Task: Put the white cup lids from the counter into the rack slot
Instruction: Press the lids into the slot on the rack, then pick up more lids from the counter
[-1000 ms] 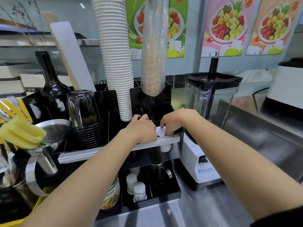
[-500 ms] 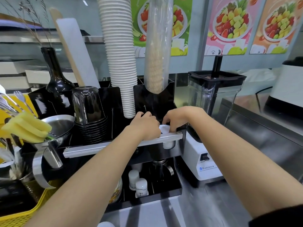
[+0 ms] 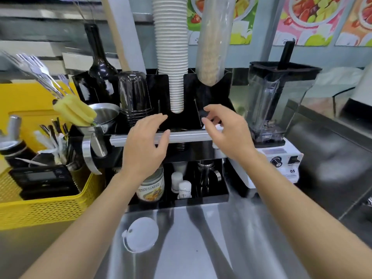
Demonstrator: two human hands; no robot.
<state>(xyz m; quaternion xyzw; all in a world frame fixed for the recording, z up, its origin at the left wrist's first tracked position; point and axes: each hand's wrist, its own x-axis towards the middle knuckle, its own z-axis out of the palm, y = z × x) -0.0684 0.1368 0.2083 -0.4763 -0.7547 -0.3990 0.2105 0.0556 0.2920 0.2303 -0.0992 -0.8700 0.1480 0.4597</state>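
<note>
Both hands hover in front of the black rack (image 3: 209, 93), above its silver front rail (image 3: 181, 136). Her or his left hand (image 3: 146, 143) is spread, fingers loose, gripping nothing. The right hand (image 3: 227, 129) is also open with fingers curled lightly, just over the white lids (image 3: 216, 126) that sit in the rack's right-hand slot behind the rail; I cannot tell whether the fingertips touch them. One white cup lid (image 3: 141, 234) lies on the steel counter (image 3: 221, 248) below, well apart from both hands, near the yellow basket (image 3: 46, 210).

Steel counter (image 3: 251, 238), fruit posters (image 3: 308, 19), perhaps shelving
</note>
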